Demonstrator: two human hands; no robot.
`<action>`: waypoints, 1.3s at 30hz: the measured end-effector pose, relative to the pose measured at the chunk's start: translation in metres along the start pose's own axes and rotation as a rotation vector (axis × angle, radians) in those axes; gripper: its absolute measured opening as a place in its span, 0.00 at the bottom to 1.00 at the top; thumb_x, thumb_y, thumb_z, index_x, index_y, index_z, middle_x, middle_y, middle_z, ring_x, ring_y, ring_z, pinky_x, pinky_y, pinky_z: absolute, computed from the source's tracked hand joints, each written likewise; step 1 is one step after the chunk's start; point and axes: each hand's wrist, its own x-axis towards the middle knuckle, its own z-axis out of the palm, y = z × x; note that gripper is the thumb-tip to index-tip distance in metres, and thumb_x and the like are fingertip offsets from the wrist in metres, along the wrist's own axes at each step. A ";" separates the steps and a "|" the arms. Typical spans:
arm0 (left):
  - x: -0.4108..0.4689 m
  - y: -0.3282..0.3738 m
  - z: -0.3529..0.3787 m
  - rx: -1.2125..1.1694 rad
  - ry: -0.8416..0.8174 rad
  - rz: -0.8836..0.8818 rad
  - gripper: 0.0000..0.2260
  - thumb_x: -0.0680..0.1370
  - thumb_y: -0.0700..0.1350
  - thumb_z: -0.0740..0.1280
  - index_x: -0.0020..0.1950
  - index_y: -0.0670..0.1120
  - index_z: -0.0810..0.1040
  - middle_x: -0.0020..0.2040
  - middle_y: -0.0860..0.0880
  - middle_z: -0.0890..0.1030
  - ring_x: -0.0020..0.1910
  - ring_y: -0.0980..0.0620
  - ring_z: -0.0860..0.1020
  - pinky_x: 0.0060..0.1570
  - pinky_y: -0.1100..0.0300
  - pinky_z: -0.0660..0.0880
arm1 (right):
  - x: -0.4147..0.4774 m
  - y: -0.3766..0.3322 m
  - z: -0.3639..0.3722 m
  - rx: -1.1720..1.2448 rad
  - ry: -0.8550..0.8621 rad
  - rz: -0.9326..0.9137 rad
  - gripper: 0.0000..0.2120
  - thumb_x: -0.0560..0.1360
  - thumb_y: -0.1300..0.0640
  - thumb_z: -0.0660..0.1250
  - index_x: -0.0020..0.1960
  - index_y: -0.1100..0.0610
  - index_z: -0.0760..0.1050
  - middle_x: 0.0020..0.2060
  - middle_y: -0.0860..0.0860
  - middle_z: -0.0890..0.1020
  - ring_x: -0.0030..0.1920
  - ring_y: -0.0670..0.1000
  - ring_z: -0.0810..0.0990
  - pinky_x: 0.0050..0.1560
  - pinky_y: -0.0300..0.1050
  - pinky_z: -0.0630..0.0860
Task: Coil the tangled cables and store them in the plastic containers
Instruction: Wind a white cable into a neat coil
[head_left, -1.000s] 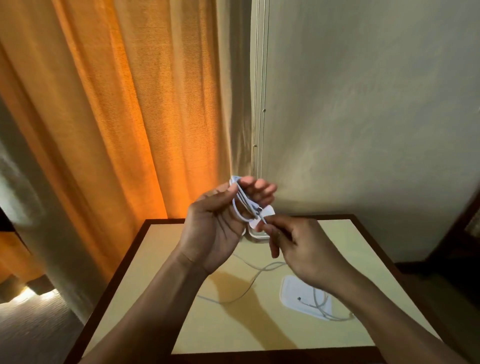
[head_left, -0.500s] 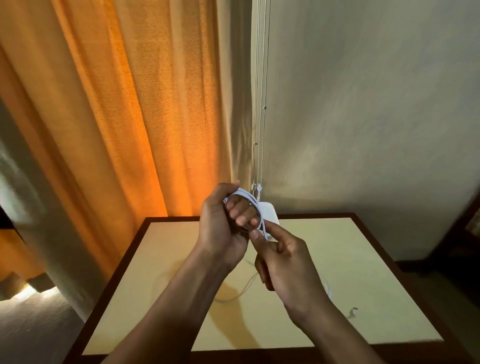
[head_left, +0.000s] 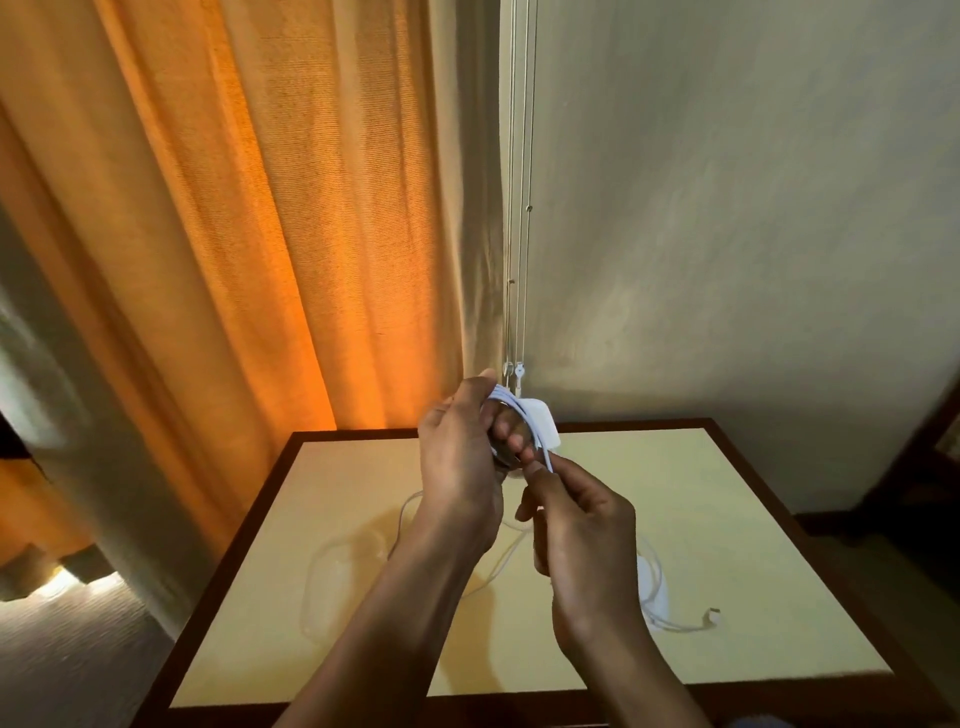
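Over the table, hands: two, both hovering close together above the table (head_left: 779, 597).
Left hand (head_left: 457, 457): one; it is gripping a white cable (head_left: 511, 402), which is looping several times round its curled fingers.
Right hand (head_left: 582, 535): one; it is pinching the same cable between thumb and fingertips just below the coil.
Adapter block (head_left: 543, 426): one, white; it is sitting against the far side of the coil, touching the left fingers.
Loose strand (head_left: 404, 512): one; it is lying on the table beneath the hands, and the left wrist is partly hiding it.
Plastic container (head_left: 655, 587): one showing, pale; it is lying on the table to the right, and the right hand is covering most of it.
Second cable (head_left: 714, 616): one; it is running out from the container, with its plug end resting on the table just beside.
Surroundings: one orange curtain (head_left: 208, 260) is hanging at the left; thin blind cords (head_left: 517, 208) are hanging behind the hands.
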 end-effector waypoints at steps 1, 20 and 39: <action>0.000 -0.002 0.000 0.013 0.006 0.013 0.24 0.82 0.42 0.64 0.27 0.48 0.62 0.26 0.49 0.60 0.22 0.51 0.63 0.24 0.62 0.64 | 0.000 0.000 -0.001 0.028 0.010 0.023 0.13 0.79 0.52 0.69 0.36 0.54 0.81 0.28 0.55 0.72 0.27 0.53 0.61 0.32 0.45 0.57; -0.001 0.010 -0.058 0.364 -0.500 -0.148 0.14 0.83 0.51 0.66 0.43 0.42 0.79 0.37 0.48 0.70 0.33 0.52 0.63 0.33 0.58 0.63 | 0.020 -0.010 -0.044 -0.044 -0.122 -0.058 0.14 0.81 0.57 0.68 0.39 0.61 0.81 0.25 0.51 0.67 0.26 0.51 0.58 0.29 0.44 0.56; -0.009 0.018 -0.069 0.294 -0.619 -0.155 0.11 0.80 0.47 0.66 0.48 0.38 0.77 0.40 0.42 0.65 0.34 0.52 0.68 0.31 0.60 0.71 | 0.048 -0.013 -0.092 -0.393 -0.290 -0.307 0.08 0.73 0.49 0.70 0.46 0.49 0.86 0.32 0.43 0.83 0.31 0.43 0.75 0.36 0.33 0.69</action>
